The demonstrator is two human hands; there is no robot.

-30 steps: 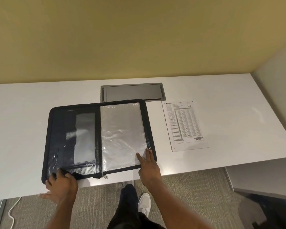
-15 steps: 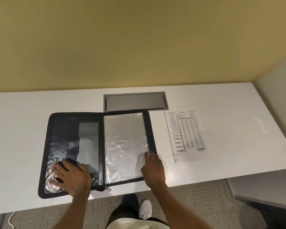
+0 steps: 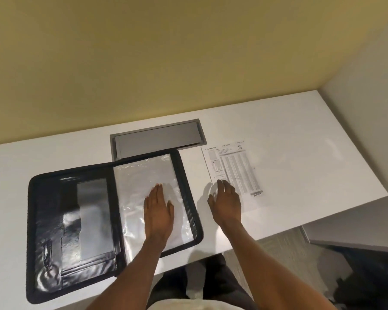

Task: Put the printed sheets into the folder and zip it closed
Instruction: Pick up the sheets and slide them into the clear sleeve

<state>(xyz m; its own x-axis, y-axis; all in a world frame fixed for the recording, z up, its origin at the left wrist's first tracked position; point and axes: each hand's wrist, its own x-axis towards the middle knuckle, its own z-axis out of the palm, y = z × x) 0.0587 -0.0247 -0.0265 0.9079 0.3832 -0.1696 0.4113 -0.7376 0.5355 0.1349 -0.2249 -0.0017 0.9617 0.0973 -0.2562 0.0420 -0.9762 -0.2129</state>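
A black zip folder (image 3: 54, 220) lies open and flat on the white desk (image 3: 300, 153). Its right half carries a clear plastic sleeve (image 3: 143, 175). My left hand (image 3: 158, 209) rests flat on that sleeve, fingers together and holding nothing. To the right of the folder lies a printed sheet (image 3: 235, 166) with tables on it. My right hand (image 3: 225, 201) is over the sheet's lower left corner, fingers spread, with nothing gripped.
A grey cable hatch (image 3: 157, 139) is set into the desk just behind the folder. A yellow wall rises behind the desk and a pale partition stands at the right. My legs and carpet show below the desk's front edge.
My left hand moved from the folder's left half onto the plastic sleeve. My right hand left the folder's right edge and went right to the printed sheet. The camera view tilted.
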